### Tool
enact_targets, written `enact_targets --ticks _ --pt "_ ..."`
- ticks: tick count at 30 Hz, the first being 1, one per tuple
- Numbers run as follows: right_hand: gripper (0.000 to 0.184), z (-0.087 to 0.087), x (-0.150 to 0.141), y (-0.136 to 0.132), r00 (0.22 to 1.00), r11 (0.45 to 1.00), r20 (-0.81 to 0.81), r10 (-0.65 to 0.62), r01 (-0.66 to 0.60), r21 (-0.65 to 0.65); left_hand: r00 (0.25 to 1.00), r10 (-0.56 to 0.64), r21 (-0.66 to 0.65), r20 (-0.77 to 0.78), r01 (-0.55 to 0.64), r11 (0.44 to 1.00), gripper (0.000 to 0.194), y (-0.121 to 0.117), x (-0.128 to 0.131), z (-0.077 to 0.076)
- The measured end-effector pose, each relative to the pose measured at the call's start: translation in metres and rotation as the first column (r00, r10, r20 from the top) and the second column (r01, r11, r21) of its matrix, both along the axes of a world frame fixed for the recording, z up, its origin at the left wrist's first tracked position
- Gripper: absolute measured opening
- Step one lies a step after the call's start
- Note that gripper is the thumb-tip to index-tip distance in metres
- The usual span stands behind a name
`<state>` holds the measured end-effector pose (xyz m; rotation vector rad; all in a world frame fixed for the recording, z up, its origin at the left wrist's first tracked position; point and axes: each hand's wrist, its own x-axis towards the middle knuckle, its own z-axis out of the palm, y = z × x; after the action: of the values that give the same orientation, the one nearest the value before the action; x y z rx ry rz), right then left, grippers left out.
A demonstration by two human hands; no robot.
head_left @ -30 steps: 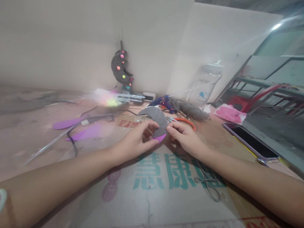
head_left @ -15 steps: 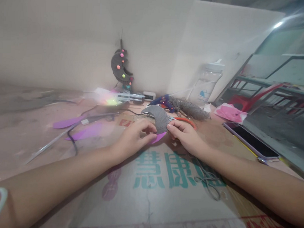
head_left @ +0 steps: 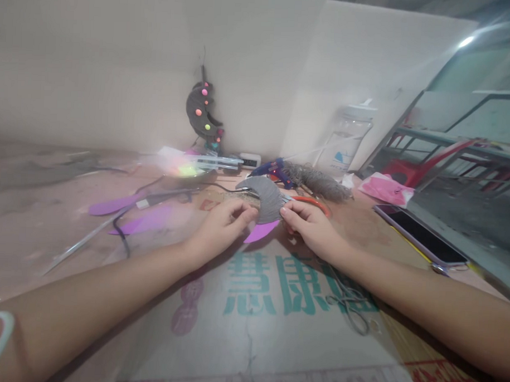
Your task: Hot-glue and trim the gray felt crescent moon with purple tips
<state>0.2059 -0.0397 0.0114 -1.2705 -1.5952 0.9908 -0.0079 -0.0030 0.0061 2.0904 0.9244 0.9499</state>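
Crescent (head_left: 270, 200) over cardboard (head_left: 316, 349), bare purple tip (head_left: 262, 231) pointing nearside-left | left hand (head_left: 226, 219) pinching inner edge, right hand (head_left: 310, 222) outer, likely to steady it | glue gun (head_left: 276, 170), yarn (head_left: 320, 183) behind, probably parked within reach

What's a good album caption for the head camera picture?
Right hand pinching a grey moon with purple tip, left hand beside it.
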Motion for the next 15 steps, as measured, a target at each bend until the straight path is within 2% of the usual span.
enact_targets --ticks 6,15 --pt "0.033 0.0027 -0.0013 -0.0016 0.998 1.000 0.068 -0.004 0.002 0.023 0.996 0.024 0.012 -0.086 -0.023 1.000 0.024 -0.0037 0.0037 0.0039" --pt "0.029 0.0031 -0.0008 -0.0014 0.994 0.999 0.110 0.009 -0.015 0.050 0.995 -0.066 0.117 -0.076 0.075 0.990 0.023 0.0016 -0.0003 -0.0011"
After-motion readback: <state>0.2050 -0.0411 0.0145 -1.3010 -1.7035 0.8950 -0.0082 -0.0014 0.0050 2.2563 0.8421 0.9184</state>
